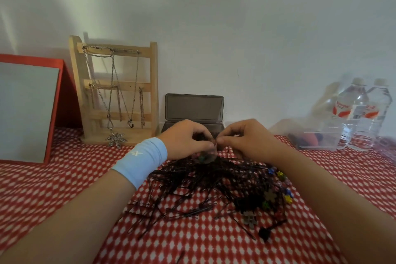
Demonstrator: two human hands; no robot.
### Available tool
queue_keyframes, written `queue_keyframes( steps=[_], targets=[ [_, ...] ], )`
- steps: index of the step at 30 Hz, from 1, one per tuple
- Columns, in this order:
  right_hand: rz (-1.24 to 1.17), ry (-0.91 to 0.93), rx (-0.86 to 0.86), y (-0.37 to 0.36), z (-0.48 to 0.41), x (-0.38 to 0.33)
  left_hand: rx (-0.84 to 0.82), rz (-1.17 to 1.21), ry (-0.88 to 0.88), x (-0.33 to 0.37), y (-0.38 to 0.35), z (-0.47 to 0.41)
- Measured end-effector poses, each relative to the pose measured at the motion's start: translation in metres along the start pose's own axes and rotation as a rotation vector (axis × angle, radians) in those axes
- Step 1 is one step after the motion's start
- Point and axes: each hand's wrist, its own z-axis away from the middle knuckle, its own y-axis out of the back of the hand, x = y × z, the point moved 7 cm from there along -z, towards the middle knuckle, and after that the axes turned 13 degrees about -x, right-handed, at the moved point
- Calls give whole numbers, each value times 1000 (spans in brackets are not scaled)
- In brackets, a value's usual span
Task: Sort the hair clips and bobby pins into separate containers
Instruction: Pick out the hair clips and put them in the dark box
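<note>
A big heap of dark bobby pins lies on the red-and-white cloth, with small coloured flower hair clips along its right side. Both hands hover over the heap's far edge, fingertips meeting. My left hand, with a light blue wristband, curls round a small bunch of dark bobby pins. Under it sits a small clear thing holding coloured bits. My right hand pinches a thin dark pin between thumb and forefinger right against the left fingertips. An open grey case stands just behind the hands. A clear plastic container sits at the right.
A wooden jewellery stand hung with chains stands at the back left, beside a red-framed mirror. Two water bottles stand at the far right by the wall. One stray pin lies near the front edge.
</note>
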Motion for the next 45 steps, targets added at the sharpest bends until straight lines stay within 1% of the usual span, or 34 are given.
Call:
queue_keyframes(
  steps=[2, 3, 5, 6, 7, 9, 11, 15, 17, 19, 21, 22, 23, 24, 26, 27, 28, 30, 32, 34, 38, 41, 42, 45],
  targets=[
    [95, 22, 38, 10, -12, -6, 104, -52, 52, -8, 11, -2],
    [153, 28, 46, 13, -20, -9, 97, -92, 82, -12, 12, -4],
    [260, 22, 62, 18, -37, -9, 9, -145, 132, -20, 9, -11],
    [297, 12, 69, 20, -45, -7, -9, -149, 145, -24, 10, -15],
    [328, 0, 73, 20, -53, -5, 10, -145, 151, -27, 14, -17],
    [370, -12, 67, 18, -66, -2, 100, -141, 172, -35, 26, -21],
    [366, -22, 55, 15, -76, 1, 147, -143, 226, -45, 33, -27],
    [227, -44, 45, 14, -86, 5, 103, -200, 311, -64, 31, -39],
    [91, -68, 28, 15, -86, 8, 91, -180, 340, -73, 30, -40],
    [-41, -115, -25, 15, -84, 13, 92, -194, 368, -80, 28, -39],
    [-127, -145, -72, 14, -82, 17, 132, -270, 367, -77, 28, -38],
    [-170, -145, -78, 15, -81, 18, 172, -263, 336, -72, 29, -37],
    [-224, -135, -72, 15, -81, 18, 200, -174, 298, -66, 30, -37],
    [-289, -118, -59, 16, -82, 17, 205, -18, 249, -58, 29, -38],
    [-425, -80, -34, 15, -85, 16, 131, 300, 169, -42, 22, -40],
    [-482, -67, -23, 15, -86, 16, 93, 383, 141, -36, 19, -42],
    [-527, -59, -13, 14, -88, 16, 77, 426, 127, -31, 18, -42],
    [-575, -50, -1, 13, -90, 14, 103, 447, 125, -26, 20, -40],
    [-571, -39, 5, 12, -90, 12, 120, 496, 135, -29, 22, -36],
    [-561, -27, 26, 11, -92, 12, 100, 535, 159, -35, 24, -32],
    [-545, -17, 129, 13, -95, 17, 0, 445, 233, -44, 30, -26],
    [-398, -54, 147, 9, -95, 19, -30, 335, 267, -44, 39, -21],
    [-403, -59, 145, 7, -97, 19, -35, 291, 283, -44, 40, -20],
    [-588, -69, 207, 6, -99, 23, -39, 209, 329, -46, 40, -21]
  ],
)
